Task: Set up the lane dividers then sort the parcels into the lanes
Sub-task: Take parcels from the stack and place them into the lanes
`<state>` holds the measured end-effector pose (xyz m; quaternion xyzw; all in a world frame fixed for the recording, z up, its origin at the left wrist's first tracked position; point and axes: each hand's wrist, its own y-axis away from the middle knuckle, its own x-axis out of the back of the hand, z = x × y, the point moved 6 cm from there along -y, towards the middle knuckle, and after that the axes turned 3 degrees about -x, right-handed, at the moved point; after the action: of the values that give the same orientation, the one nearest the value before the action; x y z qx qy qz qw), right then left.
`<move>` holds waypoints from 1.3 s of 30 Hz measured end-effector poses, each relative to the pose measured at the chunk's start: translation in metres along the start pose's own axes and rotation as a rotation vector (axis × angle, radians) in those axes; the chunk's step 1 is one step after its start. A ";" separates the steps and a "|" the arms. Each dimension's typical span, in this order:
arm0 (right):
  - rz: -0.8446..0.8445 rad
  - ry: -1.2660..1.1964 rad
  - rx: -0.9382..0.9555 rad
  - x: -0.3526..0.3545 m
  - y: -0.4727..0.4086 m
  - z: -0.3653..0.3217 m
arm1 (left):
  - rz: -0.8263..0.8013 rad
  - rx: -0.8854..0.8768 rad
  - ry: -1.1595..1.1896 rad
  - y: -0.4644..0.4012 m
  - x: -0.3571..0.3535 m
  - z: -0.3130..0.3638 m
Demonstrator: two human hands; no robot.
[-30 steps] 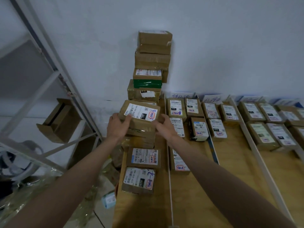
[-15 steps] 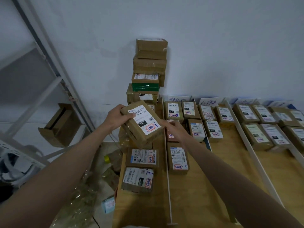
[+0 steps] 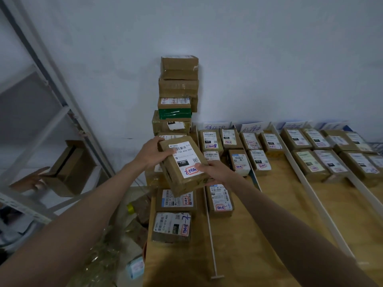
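Both hands hold a brown parcel (image 3: 182, 165) with a white label marked 150 and a red stamp, tilted above the left lane. My left hand (image 3: 154, 152) grips its far left corner. My right hand (image 3: 213, 170) holds its near right edge, thumb on the label. A tall stack of parcels (image 3: 179, 94) leans on the wall behind it. Two labelled parcels (image 3: 176, 200) (image 3: 172, 226) lie below in the left lane. White lane dividers (image 3: 210, 230) (image 3: 310, 193) run along the wooden table (image 3: 269, 224), with several sorted parcels (image 3: 257, 160) in the lanes.
Handwritten paper signs (image 3: 215, 126) stand against the wall at the lane heads. A metal shelf frame (image 3: 51, 96) with an open cardboard box (image 3: 68, 168) stands left. Plastic wrap and clutter (image 3: 116, 245) lie on the floor by the table's left edge.
The parcel came off the pile at the stack's foot, was lifted and turned, and now hangs lower and nearer me, tilted over the left lane. Both hands moved with it.
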<state>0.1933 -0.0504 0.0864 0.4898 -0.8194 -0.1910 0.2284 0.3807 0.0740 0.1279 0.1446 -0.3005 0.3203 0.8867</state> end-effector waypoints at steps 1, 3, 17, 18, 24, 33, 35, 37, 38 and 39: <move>0.023 0.003 0.003 0.003 0.003 0.001 | 0.003 -0.022 -0.021 0.001 -0.003 0.003; 0.090 0.001 -0.003 0.010 0.009 0.007 | 0.006 -0.061 -0.089 0.003 -0.011 0.006; 0.676 -0.032 -0.164 0.115 0.103 0.110 | -0.081 -0.456 -0.671 0.049 -0.136 0.066; 0.708 -0.029 -0.166 0.124 0.114 0.118 | -0.092 -0.470 -0.684 0.054 -0.145 0.068; 0.818 -0.047 -0.158 0.167 0.168 0.159 | -0.157 -0.550 -0.714 0.084 -0.207 0.094; 0.822 0.011 -0.125 0.256 0.227 0.218 | -0.162 -0.490 -0.730 0.119 -0.301 0.164; 0.802 -0.005 -0.127 0.284 0.238 0.232 | -0.164 -0.471 -0.734 0.125 -0.325 0.185; 0.798 -0.006 -0.137 0.314 0.251 0.247 | -0.167 -0.457 -0.743 0.132 -0.352 0.209; 0.796 -0.002 -0.140 0.327 0.256 0.253 | -0.169 -0.456 -0.740 0.135 -0.364 0.220; 0.792 -0.003 -0.144 0.338 0.259 0.258 | -0.169 -0.460 -0.737 0.138 -0.374 0.230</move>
<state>-0.2778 -0.2119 0.0765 0.1184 -0.9297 -0.1456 0.3169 -0.0410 -0.1050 0.0812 0.0719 -0.6471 0.0984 0.7526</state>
